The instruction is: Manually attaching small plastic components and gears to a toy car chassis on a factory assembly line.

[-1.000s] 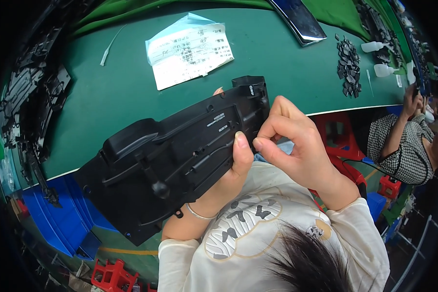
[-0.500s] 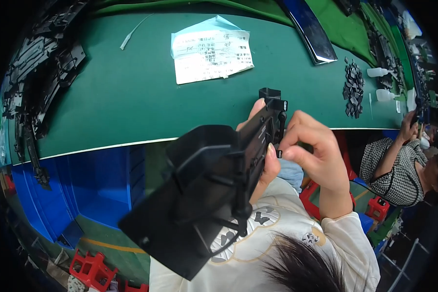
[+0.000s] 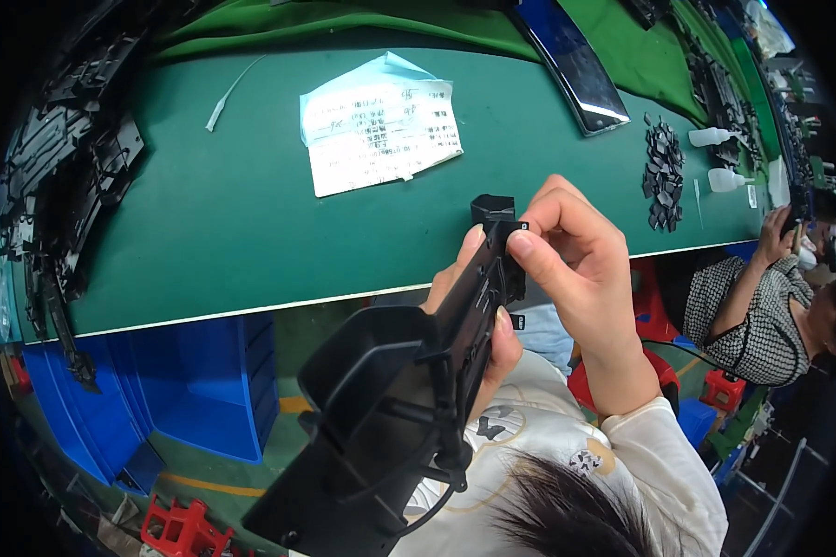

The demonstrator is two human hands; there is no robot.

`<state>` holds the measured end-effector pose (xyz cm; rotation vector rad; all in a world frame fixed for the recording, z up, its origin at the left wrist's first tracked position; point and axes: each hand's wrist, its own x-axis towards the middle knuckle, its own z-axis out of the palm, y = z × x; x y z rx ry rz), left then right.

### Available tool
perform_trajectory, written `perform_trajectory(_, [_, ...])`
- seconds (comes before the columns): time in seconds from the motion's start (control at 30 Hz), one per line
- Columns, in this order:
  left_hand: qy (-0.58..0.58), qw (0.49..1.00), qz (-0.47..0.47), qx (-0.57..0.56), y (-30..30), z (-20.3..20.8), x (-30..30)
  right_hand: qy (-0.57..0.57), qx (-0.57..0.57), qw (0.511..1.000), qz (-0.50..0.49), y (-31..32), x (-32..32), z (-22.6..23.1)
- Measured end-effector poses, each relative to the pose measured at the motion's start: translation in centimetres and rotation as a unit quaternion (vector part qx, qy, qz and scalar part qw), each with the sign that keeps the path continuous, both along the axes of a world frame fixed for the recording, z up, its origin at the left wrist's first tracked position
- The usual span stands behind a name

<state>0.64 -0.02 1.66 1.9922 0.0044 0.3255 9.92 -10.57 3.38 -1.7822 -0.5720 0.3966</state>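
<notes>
A long black molded plastic assembly [image 3: 372, 371], with a cupped housing and a flat panel at its lower end, is held tilted in front of my body. My left hand [image 3: 500, 357] grips its narrower upper part, thumb on the right face and fingers behind on the left. At the top end, my right hand [image 3: 590, 274] pinches a spot beside a small tab with a white mark, thumb and forefinger bent together. Whatever small piece may be between those fingertips is hidden. A second white-marked tab [image 3: 517, 322] sticks out lower down, near my left thumb.
On the green table [image 3: 214, 195] lie a written paper sheet [image 3: 381, 139], a glossy dark panel [image 3: 571, 70] and a pile of small black pieces [image 3: 663, 176]. White bottles [image 3: 726, 179] are at right. Black parts [image 3: 65, 176] crowd the left. Blue bins [image 3: 204, 390] stand below; a co-worker [image 3: 748, 320] sits right.
My right hand has moved up from the lower tab to the top end of the assembly. The table and its things appear shifted slightly left and mostly lower in view.
</notes>
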Motion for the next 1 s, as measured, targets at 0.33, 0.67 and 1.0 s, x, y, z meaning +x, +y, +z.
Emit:
perform_trajectory(0.33, [0.013,1.0,0.01,0.004,0.4,0.3,0.2,0.031,0.004,0.999,0.015,0.1,0.2,0.3])
perform_trajectory(0.67, [-0.032,0.999,0.014,0.038,0.2,-0.2,0.5,0.009,-0.042,0.999,0.031,-0.1,0.4,0.4])
perform_trajectory(1.0, [0.008,1.0,-0.009,0.017,0.2,0.4,-0.1,0.028,-0.037,0.998,0.04,-0.3,0.5,0.9])
